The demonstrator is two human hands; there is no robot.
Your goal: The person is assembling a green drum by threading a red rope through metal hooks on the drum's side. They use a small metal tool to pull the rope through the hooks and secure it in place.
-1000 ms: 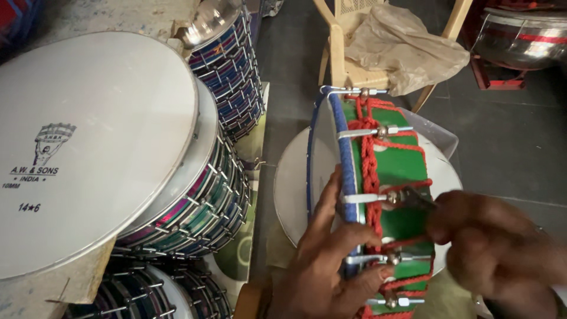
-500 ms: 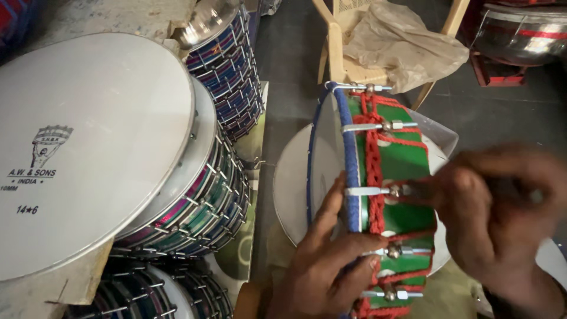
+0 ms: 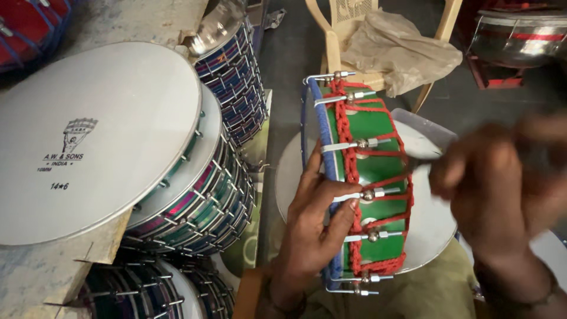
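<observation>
The right hand [image 3: 502,189] is blurred, so its grip cannot be told. The left hand [image 3: 313,227] hides part of the green drum [image 3: 372,171]. The red drum [image 3: 29,26] is cut off.

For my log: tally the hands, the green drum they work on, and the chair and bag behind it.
hands: 2, the left hand and the blurred right hand
green drum: 1
chair: 1
bag: 1
Total: 5
</observation>
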